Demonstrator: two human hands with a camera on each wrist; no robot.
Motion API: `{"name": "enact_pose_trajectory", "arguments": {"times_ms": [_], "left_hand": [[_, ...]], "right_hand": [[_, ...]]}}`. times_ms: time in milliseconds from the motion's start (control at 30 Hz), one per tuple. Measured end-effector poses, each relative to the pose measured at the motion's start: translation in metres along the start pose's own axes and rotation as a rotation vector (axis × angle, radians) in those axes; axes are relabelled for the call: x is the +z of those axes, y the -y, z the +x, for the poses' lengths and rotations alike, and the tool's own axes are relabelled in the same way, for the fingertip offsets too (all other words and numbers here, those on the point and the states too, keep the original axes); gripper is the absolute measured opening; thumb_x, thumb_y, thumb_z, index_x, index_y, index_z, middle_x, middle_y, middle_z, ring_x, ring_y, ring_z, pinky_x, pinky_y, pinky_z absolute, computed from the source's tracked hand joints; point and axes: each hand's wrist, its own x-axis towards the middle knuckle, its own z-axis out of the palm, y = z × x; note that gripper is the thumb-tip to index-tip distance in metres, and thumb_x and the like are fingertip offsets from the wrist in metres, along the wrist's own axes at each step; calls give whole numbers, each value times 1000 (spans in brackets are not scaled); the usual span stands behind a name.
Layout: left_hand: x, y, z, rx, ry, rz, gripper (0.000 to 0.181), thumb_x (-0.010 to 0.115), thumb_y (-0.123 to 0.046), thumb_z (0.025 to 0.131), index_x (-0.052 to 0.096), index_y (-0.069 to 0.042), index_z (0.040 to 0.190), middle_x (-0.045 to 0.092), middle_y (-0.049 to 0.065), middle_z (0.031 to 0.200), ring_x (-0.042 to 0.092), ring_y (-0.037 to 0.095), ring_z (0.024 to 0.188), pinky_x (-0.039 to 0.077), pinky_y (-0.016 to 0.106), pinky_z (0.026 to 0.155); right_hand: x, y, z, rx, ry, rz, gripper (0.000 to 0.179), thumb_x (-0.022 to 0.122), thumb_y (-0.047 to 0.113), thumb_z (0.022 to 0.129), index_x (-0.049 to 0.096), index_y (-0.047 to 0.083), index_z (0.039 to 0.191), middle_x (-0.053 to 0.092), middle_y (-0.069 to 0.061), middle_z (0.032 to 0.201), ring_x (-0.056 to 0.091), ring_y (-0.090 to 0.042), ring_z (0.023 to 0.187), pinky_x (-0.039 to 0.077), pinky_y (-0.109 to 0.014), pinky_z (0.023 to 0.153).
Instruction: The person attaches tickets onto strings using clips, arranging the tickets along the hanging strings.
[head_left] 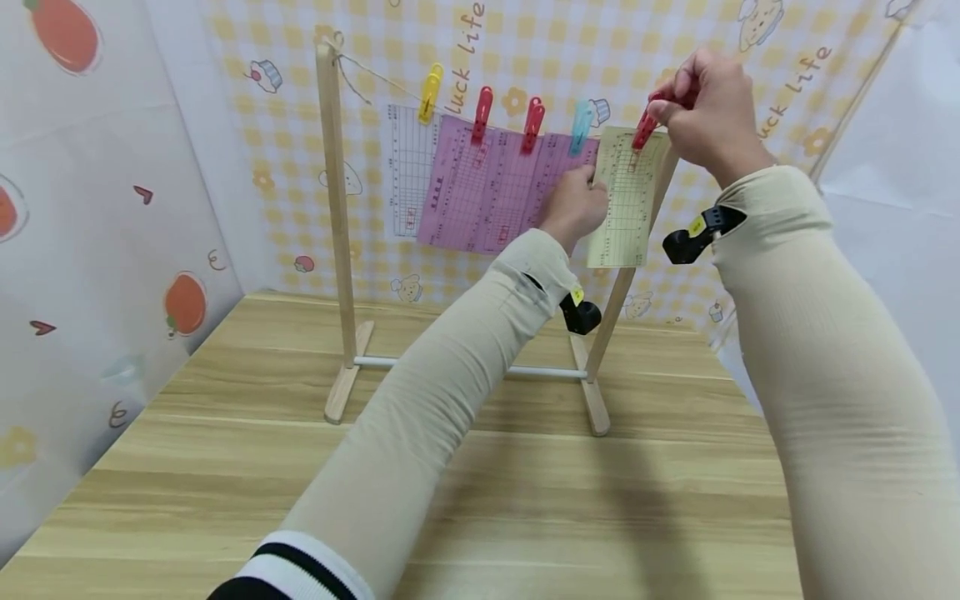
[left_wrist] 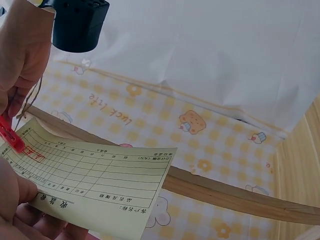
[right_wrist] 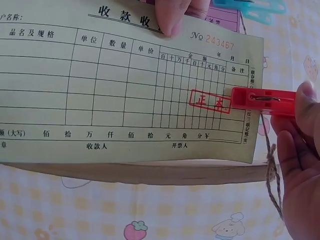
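Observation:
My right hand (head_left: 708,117) pinches a red clothespin (right_wrist: 262,100), whose jaws sit over the top edge of a pale yellow receipt slip (head_left: 622,200) beside its red stamp. My left hand (head_left: 576,204) holds the same slip by its left edge, thumb on the printed face and fingers behind, as the left wrist view shows. The slip hangs upright at the right end of the twine (right_wrist: 270,165). Left of it, purple slips (head_left: 468,196) and a white slip (head_left: 405,167) hang from the line under a yellow clothespin (head_left: 431,93), two red ones and a light blue clothespin (head_left: 581,127).
A wooden rack with a left post (head_left: 335,208), a right post (head_left: 611,312) and a pale crossbar (head_left: 547,372) stands on the wood-grain table (head_left: 187,467). Behind it is a yellow checked backdrop (head_left: 300,250). A patterned white wall (head_left: 97,208) closes off the left.

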Motion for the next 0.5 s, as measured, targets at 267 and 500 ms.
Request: {"name": "enact_pose_trajectory", "arguments": {"times_ms": [267, 500], "left_hand": [[-4, 4, -3, 52, 20, 77, 41, 41, -27, 105, 45, -19, 145, 54, -4, 132, 51, 8, 114, 44, 21, 90], [-26, 20, -16, 86, 103, 247, 41, 44, -35, 103, 48, -15, 139, 55, 0, 129, 53, 15, 114, 46, 27, 91]], "right_hand": [[-3, 4, -4, 56, 128, -113, 22, 56, 20, 98, 49, 17, 118, 57, 1, 110, 52, -9, 94, 43, -24, 81], [-4, 7, -13, 48, 163, -99, 48, 56, 28, 97, 43, 9, 139, 53, -8, 133, 49, -18, 118, 39, -29, 102]]}}
